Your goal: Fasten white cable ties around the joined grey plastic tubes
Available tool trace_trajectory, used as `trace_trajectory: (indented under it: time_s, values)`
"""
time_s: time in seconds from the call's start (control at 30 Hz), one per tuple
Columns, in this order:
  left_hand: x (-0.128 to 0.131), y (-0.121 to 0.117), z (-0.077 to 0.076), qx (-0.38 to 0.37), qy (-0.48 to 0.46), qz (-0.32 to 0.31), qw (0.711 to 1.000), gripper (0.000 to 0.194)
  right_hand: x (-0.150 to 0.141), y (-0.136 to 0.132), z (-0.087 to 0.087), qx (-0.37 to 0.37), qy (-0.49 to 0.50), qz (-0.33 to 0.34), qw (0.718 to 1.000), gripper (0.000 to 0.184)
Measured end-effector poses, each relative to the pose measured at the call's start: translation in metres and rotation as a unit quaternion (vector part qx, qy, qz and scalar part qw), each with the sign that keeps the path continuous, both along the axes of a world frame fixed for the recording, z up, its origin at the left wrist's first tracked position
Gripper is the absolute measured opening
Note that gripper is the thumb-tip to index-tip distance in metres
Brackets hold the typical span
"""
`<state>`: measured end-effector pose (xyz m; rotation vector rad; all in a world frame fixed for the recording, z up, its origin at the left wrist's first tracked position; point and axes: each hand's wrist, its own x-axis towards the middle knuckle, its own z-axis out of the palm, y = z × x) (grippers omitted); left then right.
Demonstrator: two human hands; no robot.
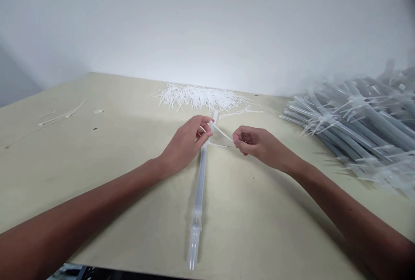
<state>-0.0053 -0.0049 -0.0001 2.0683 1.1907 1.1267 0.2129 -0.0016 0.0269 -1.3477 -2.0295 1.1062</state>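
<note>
White cable tie (pixel 221 133), apparently around a clear plastic tube (pixel 200 185), tube lying flat

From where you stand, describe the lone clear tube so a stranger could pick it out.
On the pale table, a big bundled tube pile sits at right. Apart from it, one clear tube lies alone, its far end between the person's left hand and right hand.

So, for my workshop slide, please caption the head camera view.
Left hand and right hand pinch white cable ties at a clear plastic tube lying on a pale tabletop.
</note>
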Motion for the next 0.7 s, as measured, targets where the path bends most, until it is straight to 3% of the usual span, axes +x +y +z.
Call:
trace_trajectory:
  time_s: [0.27, 0.37, 0.43, 0.47, 0.6, 0.7]
  values:
    - [-0.002, -0.005, 0.012, 0.075, 0.033, 0.023, 0.996, 0.013, 0.003, -0.002, 0.010, 0.007, -0.014, -0.020, 1.000, 0.007]
    - [-0.004, -0.003, 0.014, 0.091, 0.025, 0.063, 0.994, 0.011, -0.001, -0.003, 0.008, 0.078, -0.024, -0.119, 0.990, 0.011]
    - [-0.006, -0.002, 0.015, 0.084, -0.006, 0.123, 0.989, 0.014, -0.009, -0.010, 0.004, 0.155, -0.043, -0.217, 0.963, 0.015]
    - [-0.007, -0.001, 0.016, 0.075, -0.025, 0.155, 0.985, 0.016, -0.014, -0.015, 0.002, 0.178, -0.067, -0.227, 0.955, 0.017]
    - [-0.008, 0.003, 0.015, 0.028, -0.057, 0.203, 0.977, 0.027, -0.045, -0.040, -0.007, 0.140, -0.224, -0.084, 0.961, 0.042]
    - [-0.008, 0.003, 0.013, 0.010, -0.040, 0.185, 0.982, 0.028, -0.064, -0.047, -0.009, 0.125, -0.314, -0.055, 0.939, 0.056]
